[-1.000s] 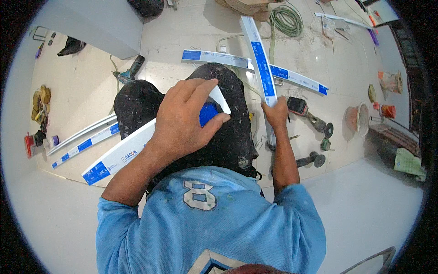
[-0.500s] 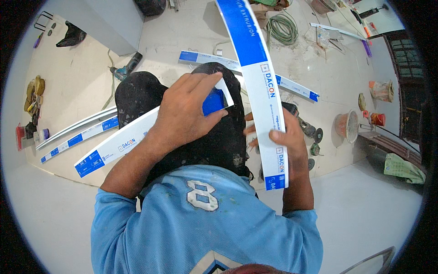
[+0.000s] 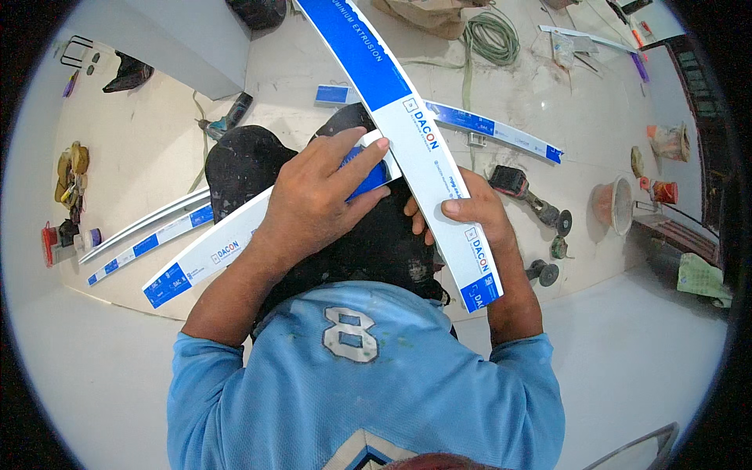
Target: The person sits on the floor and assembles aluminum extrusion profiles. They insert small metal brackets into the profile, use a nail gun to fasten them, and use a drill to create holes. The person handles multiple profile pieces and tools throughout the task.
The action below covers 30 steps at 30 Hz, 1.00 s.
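Observation:
My left hand [image 3: 309, 196] is closed around the upper end of a white aluminium profile [image 3: 205, 257] with blue-printed film. This piece lies slanting across my lap, and its end shows a blue inner face between thumb and fingers. In my right hand [image 3: 489, 215] is a longer, similar aluminium strip [image 3: 427, 137], gripped near its lower end with the thumb on top and fingers beneath. The long strip slopes up to the left, past the frame's top edge. It crosses over the end of the left piece; whether they touch, I cannot tell.
Another profile [image 3: 501, 129] lies on the floor ahead, and more strips [image 3: 149, 243] lie at left. A teal power tool [image 3: 225, 117] is beyond my knee. At right are a grinder [image 3: 529, 200] and a bucket [image 3: 613, 204]. A coiled hose [image 3: 492, 39] lies farther off.
The long strip has tilted further left, and its middle now crosses the end of the left piece. My right hand has moved slightly up and left with it. The left hand keeps its grip.

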Motion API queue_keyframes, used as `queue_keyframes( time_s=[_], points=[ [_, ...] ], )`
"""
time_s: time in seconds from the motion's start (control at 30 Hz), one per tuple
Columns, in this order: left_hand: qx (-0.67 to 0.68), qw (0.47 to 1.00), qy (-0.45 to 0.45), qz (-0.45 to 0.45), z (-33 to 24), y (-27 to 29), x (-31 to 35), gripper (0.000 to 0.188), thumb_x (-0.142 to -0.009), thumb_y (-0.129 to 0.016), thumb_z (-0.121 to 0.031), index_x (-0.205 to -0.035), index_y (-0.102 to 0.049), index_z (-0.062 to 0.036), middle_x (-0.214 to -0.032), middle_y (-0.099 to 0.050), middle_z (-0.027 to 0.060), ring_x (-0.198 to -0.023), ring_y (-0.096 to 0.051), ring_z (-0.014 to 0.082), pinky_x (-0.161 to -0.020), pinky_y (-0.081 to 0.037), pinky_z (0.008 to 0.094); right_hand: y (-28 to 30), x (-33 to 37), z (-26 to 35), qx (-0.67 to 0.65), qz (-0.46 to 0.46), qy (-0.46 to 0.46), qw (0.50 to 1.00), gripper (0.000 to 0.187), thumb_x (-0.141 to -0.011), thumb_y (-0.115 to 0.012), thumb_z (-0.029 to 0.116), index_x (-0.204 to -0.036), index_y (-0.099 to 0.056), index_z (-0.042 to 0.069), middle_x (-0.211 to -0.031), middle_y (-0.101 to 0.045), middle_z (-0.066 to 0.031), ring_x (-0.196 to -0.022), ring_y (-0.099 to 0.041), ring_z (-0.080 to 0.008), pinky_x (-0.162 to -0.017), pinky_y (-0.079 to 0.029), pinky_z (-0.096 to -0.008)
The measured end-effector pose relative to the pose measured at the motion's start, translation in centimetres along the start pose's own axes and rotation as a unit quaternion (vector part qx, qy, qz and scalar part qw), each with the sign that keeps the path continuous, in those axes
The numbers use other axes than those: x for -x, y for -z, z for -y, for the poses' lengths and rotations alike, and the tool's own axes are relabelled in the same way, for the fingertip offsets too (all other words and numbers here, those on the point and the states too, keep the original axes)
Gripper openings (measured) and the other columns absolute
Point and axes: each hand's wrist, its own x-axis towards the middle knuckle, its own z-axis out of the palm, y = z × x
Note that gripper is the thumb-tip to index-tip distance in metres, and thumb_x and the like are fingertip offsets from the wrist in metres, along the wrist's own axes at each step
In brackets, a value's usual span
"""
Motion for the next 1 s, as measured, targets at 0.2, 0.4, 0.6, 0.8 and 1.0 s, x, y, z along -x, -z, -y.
queue_keyframes(
  time_s=[0.2, 0.4, 0.6, 0.8, 1.0],
  points=[
    [-0.004, 1.0, 0.005, 0.021, -0.28, -0.01, -0.35, 0.075, -0.079, -0.098, -0.02, -0.149, -0.071, -0.0152, -0.138, -0.071, 0.021, -0.118, -0.075, 0.0352, -0.095, -0.065, 0.0451, 0.39, -0.27, -0.59, 0.001, 0.012, 0.005, 1.0, 0.103, -0.079, -0.09, 0.039, -0.157, -0.047, -0.014, -0.114, -0.076, -0.0301, -0.088, -0.081, -0.0323, -0.072, -0.069, -0.0403],
    [-0.005, 1.0, 0.0, 0.021, -0.27, -0.22, -0.3, 0.077, -0.079, -0.098, -0.019, -0.151, -0.069, -0.0126, -0.138, -0.071, 0.0213, -0.117, -0.075, 0.0356, -0.095, -0.065, 0.0452, 0.21, -0.16, -0.05, -0.015, 0.016, -0.008, 1.0, 0.101, -0.078, -0.09, 0.037, -0.155, -0.048, -0.013, -0.111, -0.076, -0.0275, -0.087, -0.08, -0.031, -0.075, -0.069, -0.0405],
    [0.001, 1.0, 0.012, 0.015, -0.38, -0.4, -0.38, 0.082, -0.079, -0.098, -0.02, -0.153, -0.066, -0.006, -0.136, -0.072, 0.0212, -0.117, -0.075, 0.0361, -0.096, -0.065, 0.0457, 0.42, -0.33, -0.1, -0.018, 0.034, 0.002, 0.999, 0.1, -0.078, -0.09, 0.036, -0.154, -0.048, -0.014, -0.111, -0.076, -0.0272, -0.086, -0.08, -0.0301, -0.075, -0.068, -0.0401],
    [-0.004, 1.0, 0.007, 0.015, -0.45, -0.47, -0.32, 0.08, -0.08, -0.098, -0.02, -0.153, -0.066, -0.0074, -0.135, -0.072, 0.0211, -0.116, -0.075, 0.036, -0.096, -0.065, 0.0462, 0.61, -0.32, -0.64, -0.024, 0.029, 0.006, 0.999, 0.1, -0.079, -0.089, 0.036, -0.154, -0.048, -0.015, -0.111, -0.076, -0.0278, -0.087, -0.08, -0.0301, -0.075, -0.067, -0.0394],
    [-0.009, 1.0, 0.0, 0.027, -0.48, -0.29, -0.46, 0.077, -0.081, -0.097, -0.019, -0.152, -0.068, -0.0081, -0.135, -0.072, 0.0215, -0.116, -0.075, 0.0362, -0.095, -0.065, 0.0457, 0.65, -0.51, -0.5, -0.039, 0.048, 0.0, 0.998, 0.094, -0.081, -0.088, 0.034, -0.151, -0.05, -0.016, -0.11, -0.076, -0.0282, -0.086, -0.081, -0.0315, -0.077, -0.068, -0.0408]
  ],
)
